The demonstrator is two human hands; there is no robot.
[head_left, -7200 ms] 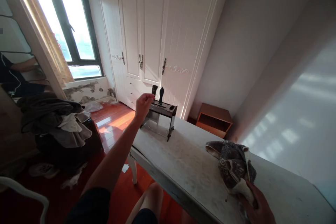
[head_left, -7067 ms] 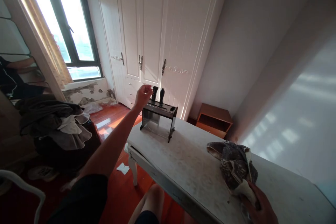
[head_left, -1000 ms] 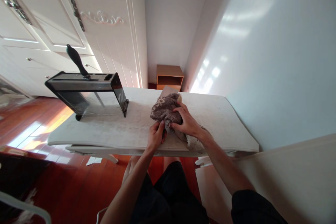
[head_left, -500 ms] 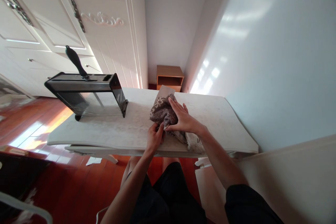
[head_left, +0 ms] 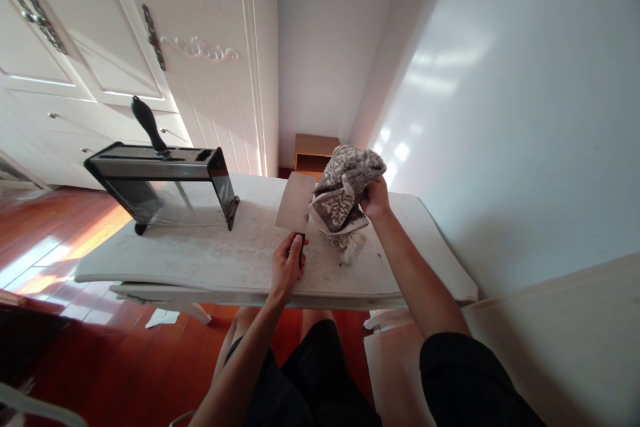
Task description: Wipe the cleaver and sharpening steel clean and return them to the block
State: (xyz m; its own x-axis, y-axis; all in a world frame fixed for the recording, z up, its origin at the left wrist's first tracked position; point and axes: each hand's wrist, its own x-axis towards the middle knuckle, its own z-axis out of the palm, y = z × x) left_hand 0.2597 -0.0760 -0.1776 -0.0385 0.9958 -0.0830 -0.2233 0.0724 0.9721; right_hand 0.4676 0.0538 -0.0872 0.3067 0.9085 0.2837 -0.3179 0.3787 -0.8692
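My left hand is closed round the black handle of a cleaver, whose broad, pale blade points away from me above the table. My right hand grips a brown and cream patterned cloth, bunched up and lifted just right of the blade. The lower end of the cloth hangs close to the tabletop. To the left stands a knife block with clear sides and a black frame; one black-handled knife sticks up from its top.
Both hands are over a narrow whitish table. A white wardrobe stands behind at the left, and a wall rises at the right. A small wooden cabinet sits beyond the far edge. Paper lies on the red floor.
The right hand has lifted the cloth up and to the right, off the cleaver. The blade and handle, covered before, now show. My left hand stays at the handle.
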